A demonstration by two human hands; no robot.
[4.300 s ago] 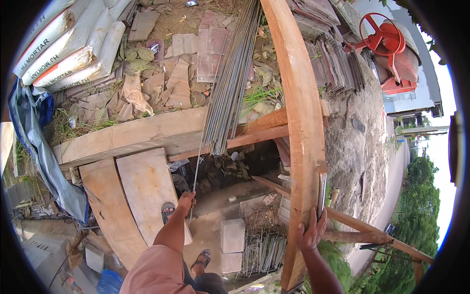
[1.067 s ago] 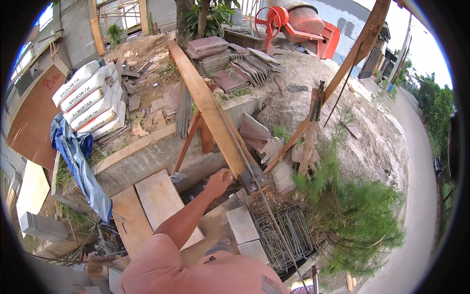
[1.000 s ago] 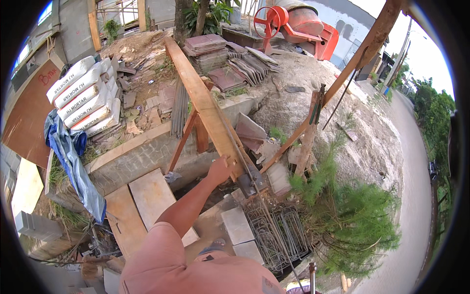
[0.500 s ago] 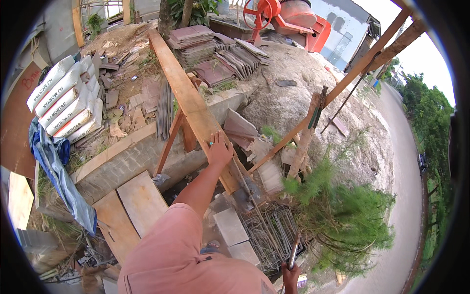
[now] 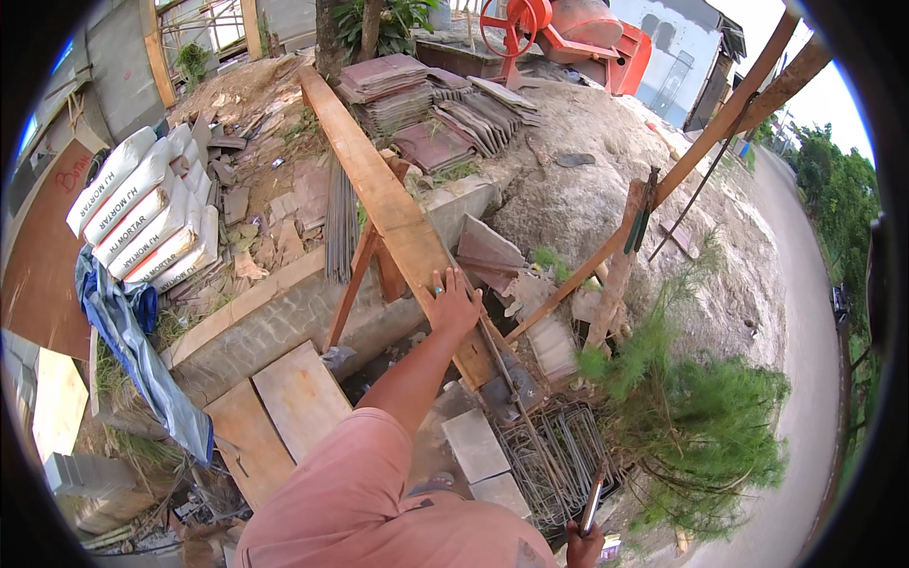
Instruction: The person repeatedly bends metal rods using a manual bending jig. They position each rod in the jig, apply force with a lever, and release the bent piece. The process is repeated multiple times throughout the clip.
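My left hand (image 5: 454,301) lies flat on a long wooden plank (image 5: 379,194), fingers stretched out and a ring on one of them. Beside that hand a thin steel rod (image 5: 509,381) runs along the plank's near end, past a dark metal plate (image 5: 511,383). At the lower edge my right hand (image 5: 584,546) is closed round a shiny metal pipe (image 5: 594,502), which slants up and away. Beyond the pipe sits a pile of bent steel stirrups (image 5: 549,459). The rod's near end is hard to make out among them.
Wooden legs (image 5: 352,284) prop the plank beside a low concrete wall (image 5: 275,312). White mortar sacks (image 5: 142,213) are stacked at left. Pale slabs (image 5: 478,445) lie near my feet. A feathery green shrub (image 5: 696,426) and slanting timber poles (image 5: 705,142) stand at right; roof tiles (image 5: 383,90) lie behind.
The whole scene has shifted slightly right and down in the view. My left hand stays flat on the plank, and my right hand still holds the pipe in much the same place.
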